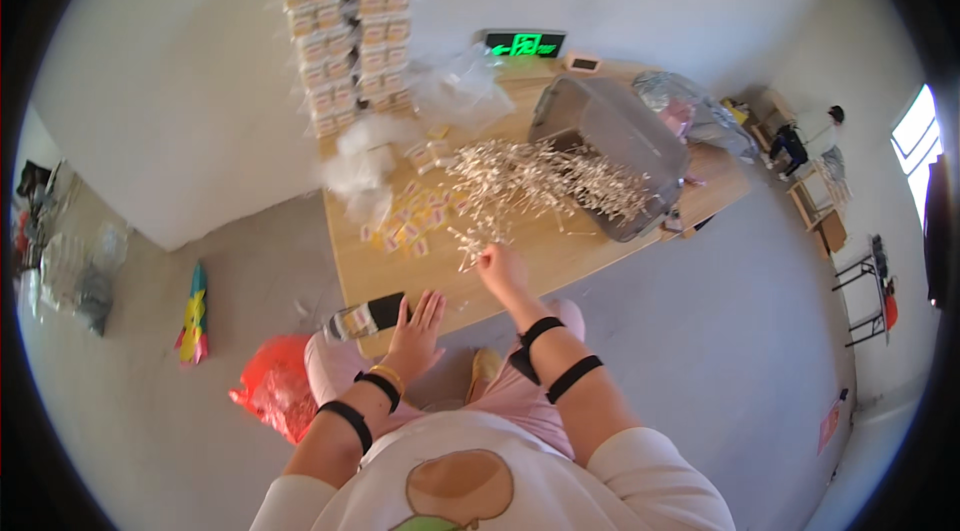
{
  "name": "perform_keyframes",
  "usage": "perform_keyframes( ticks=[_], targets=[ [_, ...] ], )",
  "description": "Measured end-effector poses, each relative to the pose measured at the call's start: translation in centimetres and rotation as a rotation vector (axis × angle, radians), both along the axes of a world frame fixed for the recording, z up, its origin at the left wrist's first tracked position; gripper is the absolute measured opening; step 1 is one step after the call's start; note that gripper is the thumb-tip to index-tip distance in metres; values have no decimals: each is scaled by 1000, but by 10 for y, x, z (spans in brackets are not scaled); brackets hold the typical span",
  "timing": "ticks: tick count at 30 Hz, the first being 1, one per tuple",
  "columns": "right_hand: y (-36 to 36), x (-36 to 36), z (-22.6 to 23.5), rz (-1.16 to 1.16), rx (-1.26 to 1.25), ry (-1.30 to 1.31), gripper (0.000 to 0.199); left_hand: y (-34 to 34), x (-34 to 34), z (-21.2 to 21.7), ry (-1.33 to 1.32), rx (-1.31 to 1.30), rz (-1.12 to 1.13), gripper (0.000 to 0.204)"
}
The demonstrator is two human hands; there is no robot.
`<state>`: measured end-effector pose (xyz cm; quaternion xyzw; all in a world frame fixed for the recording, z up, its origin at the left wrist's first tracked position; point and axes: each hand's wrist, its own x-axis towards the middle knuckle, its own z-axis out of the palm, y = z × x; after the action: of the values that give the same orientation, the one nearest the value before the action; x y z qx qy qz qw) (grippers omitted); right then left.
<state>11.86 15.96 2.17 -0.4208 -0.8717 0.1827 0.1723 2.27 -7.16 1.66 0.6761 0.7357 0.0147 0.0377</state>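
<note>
My left hand (418, 331) lies flat at the table's near edge with its fingers stretched out and nothing in it. Beside its fingertips is a black and clear package (372, 316) with pale contents, at the table's front left corner. My right hand (503, 273) is closed at the near end of a loose heap of cotton swabs (515, 176); what its fingers hold is too small to make out. The heap spills from a grey translucent bin (655, 146) tipped on its side. Small yellow and white cards (412, 221) are scattered left of the swabs.
Two tall stacks of bagged small packs (385, 21) stand at the table's back left. Clear plastic bags (460, 91) lie in front of the wall. A green lit sign (525, 43) is behind the table (470, 306). On the floor sits a red bag (278, 386).
</note>
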Motion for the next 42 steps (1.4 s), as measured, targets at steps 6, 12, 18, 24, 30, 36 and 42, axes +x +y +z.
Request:
perform_keyframes(
  ticks=[6,12,18,24,30,36,42],
  targets=[
    [-6,23,-24,33,-194,138,13,1,2,1,38,8,-3,105],
    [-38,15,-27,200,-150,249,10,-1,7,-5,13,16,54,102],
    [-55,2,-24,210,-23,284,15,-2,13,-4,3,50,73,99],
    [-32,-22,-3,79,155,85,16,13,9,-8,-49,95,35,94],
    [-22,-47,-20,57,203,-84,15,20,7,-11,-70,59,43,92],
    [-39,-59,-7,83,54,-48,13,14,7,-8,-48,48,50,87],
    [-52,-48,-29,186,63,48,11,5,4,-4,-26,38,51,84]
  ],
)
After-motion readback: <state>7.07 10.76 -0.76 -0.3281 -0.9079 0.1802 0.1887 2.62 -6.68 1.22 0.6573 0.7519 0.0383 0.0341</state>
